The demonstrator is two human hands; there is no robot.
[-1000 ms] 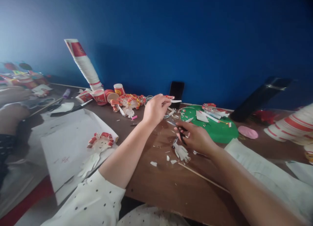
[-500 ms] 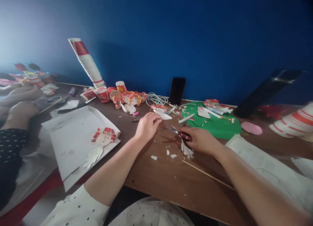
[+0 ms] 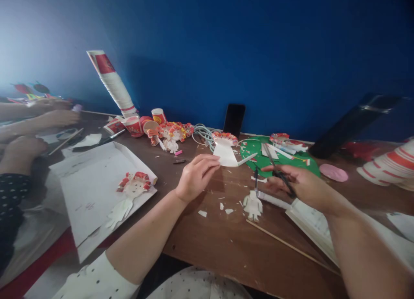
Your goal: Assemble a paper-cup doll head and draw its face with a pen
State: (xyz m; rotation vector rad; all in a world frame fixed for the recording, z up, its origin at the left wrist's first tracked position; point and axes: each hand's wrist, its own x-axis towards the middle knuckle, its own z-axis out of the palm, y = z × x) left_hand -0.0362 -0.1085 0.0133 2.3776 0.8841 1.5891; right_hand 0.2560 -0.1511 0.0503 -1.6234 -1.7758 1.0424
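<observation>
Tabletop [image 3: 210, 236] — L hand [image 3: 196, 176] pinching white paper [image 3: 226, 154] by its edge, R hand [image 3: 302, 185] gripping scissors [image 3: 279, 174] — room btwn.

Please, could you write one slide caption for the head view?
Left hand holding white paper, right hand gripping scissors, over a brown table strewn with paper scraps.

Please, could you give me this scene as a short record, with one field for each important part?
Left hand: fingertips at the edge of a white paper piece; grip unclear
Right hand: holds dark-handled scissors
Between the forearms: small white paper figure, wooden stick, paper scraps
Behind the hands: black phone against the blue wall; green sheet with scraps
Left side: doll-like cutout on white paper; another person's hands
</observation>
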